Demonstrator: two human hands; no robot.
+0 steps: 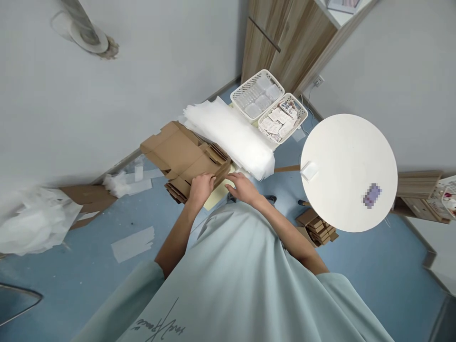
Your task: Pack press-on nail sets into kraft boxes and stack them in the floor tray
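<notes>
Flattened brown cardboard boxes [181,149] lie stacked in front of me, their flaps and slots showing. My left hand [202,187] is closed over the near edge of the cardboard, fingers curled. Just right of the stack's near corner is my right hand [244,187], with thumb and fingers apart and nothing visible between them. Its fingertips are close to the cardboard; whether they touch it I cannot tell. Behind the boxes lies a thick pile of white sheets [231,135].
Past the sheets stand a white basket of clear plastic containers [245,110] and another white basket [302,116] with printed papers. At right is a round white table [342,156], folded cardboard [317,229] below it. A white plastic bag [39,218] lies left.
</notes>
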